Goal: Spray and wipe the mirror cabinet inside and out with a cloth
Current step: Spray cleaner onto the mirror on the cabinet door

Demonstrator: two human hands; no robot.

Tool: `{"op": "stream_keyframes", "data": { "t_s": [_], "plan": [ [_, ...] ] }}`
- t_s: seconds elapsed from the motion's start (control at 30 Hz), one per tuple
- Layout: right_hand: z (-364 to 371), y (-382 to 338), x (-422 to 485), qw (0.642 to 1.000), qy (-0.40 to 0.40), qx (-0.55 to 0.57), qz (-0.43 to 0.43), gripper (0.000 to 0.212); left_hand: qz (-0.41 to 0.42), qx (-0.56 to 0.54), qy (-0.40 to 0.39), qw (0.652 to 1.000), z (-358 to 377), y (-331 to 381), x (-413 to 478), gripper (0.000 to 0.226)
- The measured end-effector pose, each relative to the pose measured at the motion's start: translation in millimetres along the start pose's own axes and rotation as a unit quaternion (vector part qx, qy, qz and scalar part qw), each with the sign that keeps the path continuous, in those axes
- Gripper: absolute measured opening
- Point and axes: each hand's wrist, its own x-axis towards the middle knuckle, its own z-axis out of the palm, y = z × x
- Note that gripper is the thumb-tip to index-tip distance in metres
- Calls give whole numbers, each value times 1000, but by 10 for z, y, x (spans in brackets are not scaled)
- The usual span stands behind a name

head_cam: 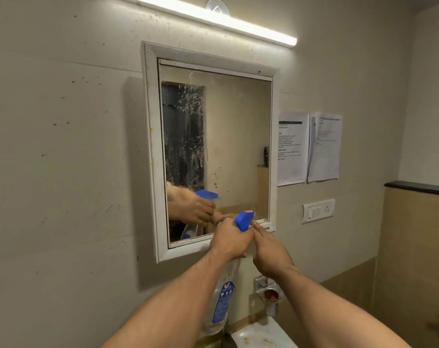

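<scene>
A white-framed mirror cabinet (153,146) hangs on the wall with its door closed. Spray droplets and runs streak the left part of the mirror glass (185,136). My left hand (229,241) grips the neck of a clear spray bottle (223,300) with a blue trigger head (244,219), held in front of the mirror's lower right corner. My right hand (270,252) reaches to the small handle (264,223) at the door's bottom right, fingers extended and touching it. No cloth is visible.
A lit tube light (213,17) runs above the cabinet. Two paper notices (310,146) and a switch plate (318,210) are on the wall to the right. Below are a metal soap holder (270,292) and the corner of a white basin (261,332).
</scene>
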Motion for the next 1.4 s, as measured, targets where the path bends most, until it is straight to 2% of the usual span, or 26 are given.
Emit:
{"op": "stream_keyframes", "data": {
  "t_s": [0.17,0.3,0.47,0.6,0.77,0.97,1.17,1.3,1.4],
  "plan": [
    [-127,24,94,999,46,-3,6,67,12,-52,21,998,-44,387,263,25],
    [-213,38,133,999,50,-8,20,71,30,-45,26,998,-108,701,417,22],
    [-241,53,129,998,51,-12,36,72,66,-103,73,990,-314,1127,513,19],
    [-274,79,129,998,43,-12,45,68,94,-86,93,987,-544,1544,541,13],
    [-333,38,118,998,33,-17,58,69,128,-108,137,976,-781,1817,499,26],
    [-262,23,1,998,-26,-6,50,82,71,-81,112,988,-678,1435,376,17],
    [-198,86,-36,997,-34,-1,71,82,33,-69,90,993,-482,822,215,15],
    [-226,189,-60,997,-50,-11,59,82,-8,-60,66,996,-266,486,61,11],
    [-268,241,-19,997,-56,-28,42,83,-23,-48,52,997,-101,272,-31,18]
  ]
}}
